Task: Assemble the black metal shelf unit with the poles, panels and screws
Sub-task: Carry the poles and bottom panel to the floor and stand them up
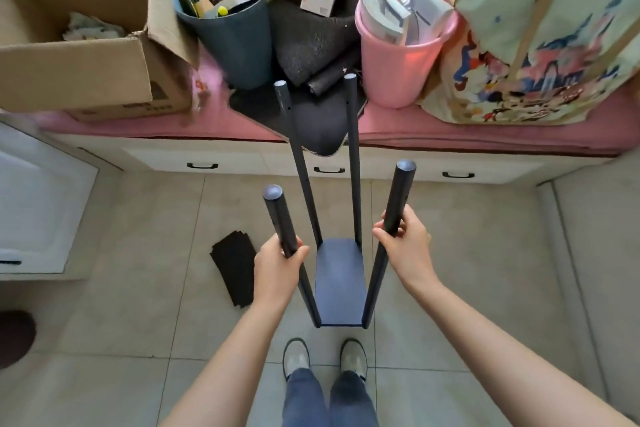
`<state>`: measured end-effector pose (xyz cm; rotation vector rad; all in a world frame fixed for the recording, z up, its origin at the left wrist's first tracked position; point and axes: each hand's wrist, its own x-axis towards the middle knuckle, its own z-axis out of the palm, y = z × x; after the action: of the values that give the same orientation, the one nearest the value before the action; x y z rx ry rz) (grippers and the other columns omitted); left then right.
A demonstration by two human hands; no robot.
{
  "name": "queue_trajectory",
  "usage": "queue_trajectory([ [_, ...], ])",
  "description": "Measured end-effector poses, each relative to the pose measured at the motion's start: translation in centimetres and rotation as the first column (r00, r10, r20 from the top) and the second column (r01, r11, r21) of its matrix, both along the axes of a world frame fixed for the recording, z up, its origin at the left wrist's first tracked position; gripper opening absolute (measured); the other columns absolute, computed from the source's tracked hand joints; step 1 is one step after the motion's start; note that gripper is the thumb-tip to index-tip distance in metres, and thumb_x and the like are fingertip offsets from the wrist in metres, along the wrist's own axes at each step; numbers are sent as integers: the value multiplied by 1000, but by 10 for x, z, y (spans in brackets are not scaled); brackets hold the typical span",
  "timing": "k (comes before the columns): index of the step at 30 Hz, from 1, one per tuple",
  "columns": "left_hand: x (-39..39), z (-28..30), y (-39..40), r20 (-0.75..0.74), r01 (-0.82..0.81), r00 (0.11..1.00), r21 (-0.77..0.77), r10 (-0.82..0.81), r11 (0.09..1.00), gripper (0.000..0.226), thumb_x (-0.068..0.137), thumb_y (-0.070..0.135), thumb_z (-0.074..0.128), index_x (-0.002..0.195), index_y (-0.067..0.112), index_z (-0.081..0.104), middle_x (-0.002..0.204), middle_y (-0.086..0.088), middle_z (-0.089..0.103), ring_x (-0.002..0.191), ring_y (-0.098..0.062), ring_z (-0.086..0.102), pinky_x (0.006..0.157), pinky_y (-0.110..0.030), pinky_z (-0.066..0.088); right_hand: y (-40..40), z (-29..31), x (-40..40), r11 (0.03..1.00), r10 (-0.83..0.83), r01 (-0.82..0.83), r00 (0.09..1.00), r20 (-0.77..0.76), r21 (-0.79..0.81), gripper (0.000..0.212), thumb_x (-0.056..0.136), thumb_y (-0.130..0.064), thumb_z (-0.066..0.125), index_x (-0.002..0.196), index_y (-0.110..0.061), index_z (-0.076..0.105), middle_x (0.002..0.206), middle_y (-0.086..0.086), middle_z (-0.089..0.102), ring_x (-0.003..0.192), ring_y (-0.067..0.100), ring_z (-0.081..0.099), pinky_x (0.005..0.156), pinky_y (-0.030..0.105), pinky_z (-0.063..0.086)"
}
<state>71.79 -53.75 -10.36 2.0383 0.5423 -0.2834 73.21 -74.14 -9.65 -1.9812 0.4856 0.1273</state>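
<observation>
Head view: I log a part-built shelf unit point(341, 253) standing on the tiled floor, directly between my two hands.
Left hand point(277, 269): fingers curled round the near-left pole point(284, 229), gripping it below its capped top.
Right hand point(403, 236): fingers wrapped round the near-right pole point(398, 204), gripping slightly higher than the left.
Far poles point(353, 149): two more uprights beyond my hands, neither touched.
Panel point(341, 282): one dark shelf panel fixed low between the four poles, below and between both hands.
Long axis: poles run upright from the floor toward me, splaying apart at the top; the panel's length runs away from me.
Nearer hand: I judge both about equally placed, one pole each.
Spare panels point(233, 269): a flat dark stack on the floor just left of my left hand, so that hand is nearer to it.
Next move, my judgement: another panel must go in between the poles higher up, with the tops drawn parallel first.
Screws: none that I can see.
</observation>
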Motion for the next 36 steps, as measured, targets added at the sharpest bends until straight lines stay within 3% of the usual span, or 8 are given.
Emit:
queue_trajectory([
  [8,15,-72,-24,-12,-83,996,104,85,991,9,88,5,73,88,7,64,77,4,61,74,-2,56,60,-1,38,-23,-80,24,1000,-5,7,994,-107,25,22,78,0,74,86,-15,60,82,-3,71,84,20,67,80,32,54],
  [12,21,-102,-26,-10,-119,993,119,121,986,8,89,5,72,93,5,66,85,-5,66,80,-15,59,64,-2,37,-25,-108,28,999,47,-44,993,-112,29,28,79,4,71,86,-20,59,88,2,71,88,21,67,83,35,54],
  [20,15,-148,-32,5,-194,981,62,194,979,9,87,0,73,90,4,66,77,3,62,76,1,58,65,0,37,-24,-151,32,999,54,-53,992,-117,11,30,80,8,66,87,-20,61,86,-10,69,87,13,65,72,20,49],
  [25,6,-170,-36,5,-230,973,29,230,973,12,86,-3,73,87,5,63,76,6,61,76,-2,59,66,-1,39,-25,-173,21,999,35,-33,993,-110,18,24,80,6,67,84,-17,62,82,-6,69,84,14,65,75,24,50],
  [29,-2,-184,-38,3,-240,971,-3,240,971,12,86,-4,72,86,5,63,78,4,62,76,-2,60,67,-2,40,-25,-189,9,999,1,2,995,-95,35,20,80,7,66,84,-12,64,81,-3,69,81,15,63,69,12,45],
  [32,-5,-197,-35,25,-257,966,-5,257,966,14,85,-3,74,88,8,64,80,4,64,80,-5,62,69,-2,41,-22,-199,5,1000,-10,12,997,-76,28,19,79,7,67,86,-10,65,81,-4,68,79,6,62,68,6,43],
  [36,-11,-212,-34,30,-231,972,-24,232,973,17,86,-1,74,86,13,64,87,-1,67,86,-11,65,74,-9,43,-23,-210,4,998,-42,45,996,-74,33,20,79,7,67,86,-11,64,81,-4,68,80,7,62,69,8,44],
])
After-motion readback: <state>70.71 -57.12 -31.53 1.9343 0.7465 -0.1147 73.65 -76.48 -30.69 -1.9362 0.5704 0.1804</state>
